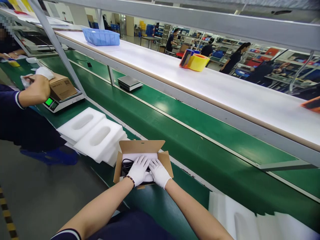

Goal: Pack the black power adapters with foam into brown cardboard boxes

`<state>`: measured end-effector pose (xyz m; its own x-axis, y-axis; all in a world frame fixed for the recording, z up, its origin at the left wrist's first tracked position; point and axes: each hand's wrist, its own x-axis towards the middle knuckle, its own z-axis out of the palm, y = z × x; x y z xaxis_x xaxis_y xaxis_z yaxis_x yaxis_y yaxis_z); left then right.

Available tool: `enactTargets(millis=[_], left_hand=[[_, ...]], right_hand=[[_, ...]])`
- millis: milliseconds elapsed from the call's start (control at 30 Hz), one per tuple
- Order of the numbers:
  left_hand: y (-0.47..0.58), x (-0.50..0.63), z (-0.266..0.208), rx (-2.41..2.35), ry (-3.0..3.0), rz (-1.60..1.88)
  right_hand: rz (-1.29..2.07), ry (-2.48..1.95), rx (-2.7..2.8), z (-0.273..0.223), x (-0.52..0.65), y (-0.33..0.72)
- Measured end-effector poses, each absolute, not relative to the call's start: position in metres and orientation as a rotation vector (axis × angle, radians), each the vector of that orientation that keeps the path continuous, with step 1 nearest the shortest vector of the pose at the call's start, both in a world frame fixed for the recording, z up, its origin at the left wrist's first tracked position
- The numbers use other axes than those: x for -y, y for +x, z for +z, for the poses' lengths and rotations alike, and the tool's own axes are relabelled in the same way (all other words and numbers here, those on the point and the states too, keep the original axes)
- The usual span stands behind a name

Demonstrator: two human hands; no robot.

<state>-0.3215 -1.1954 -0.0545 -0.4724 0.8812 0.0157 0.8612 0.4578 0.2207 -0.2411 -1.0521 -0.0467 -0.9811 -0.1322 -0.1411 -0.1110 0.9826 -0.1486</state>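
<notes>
An open cardboard box (142, 146) stands on the green bench in front of me, its lid and side flaps folded outward. Inside are a coiled black cable (127, 165) and a white lining (151, 155). My left hand (137, 170), in a white glove, lies in the box with its fingers stretched over the contents beside the cable. Close against it, my right hand (159, 172), also gloved, reaches in from the right with fingers extended and pointing down. What lies directly under both palms is hidden.
White foam sheets with oval cut-outs (100, 136) are stacked left of the box; more foam (235, 216) lies at lower right. A co-worker's gloved hand (45, 72) rests on a closed carton (62, 86) on a scale (66, 101). A metal-framed shelf (150, 63) runs above the green belt (160, 123).
</notes>
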Motion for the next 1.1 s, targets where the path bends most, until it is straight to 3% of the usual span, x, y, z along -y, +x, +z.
enactTargets(millis=[300,667,1100], left_hand=[[-0.327,1.242,-0.067,-2.759,1.342,0.238],[-0.33,1.245,-0.067,-2.753,1.329,0.168],[-0.342,1.238,-0.06,-2.663,1.245,0.091]], right_hand=[[-0.165,0.095,-2.923,-0.051,1.065,-0.25],[-0.122,-0.027,-2.782,-0.018,1.055,-0.277],[0.059,-0.023,-2.864,-0.033,1.087,-0.261]])
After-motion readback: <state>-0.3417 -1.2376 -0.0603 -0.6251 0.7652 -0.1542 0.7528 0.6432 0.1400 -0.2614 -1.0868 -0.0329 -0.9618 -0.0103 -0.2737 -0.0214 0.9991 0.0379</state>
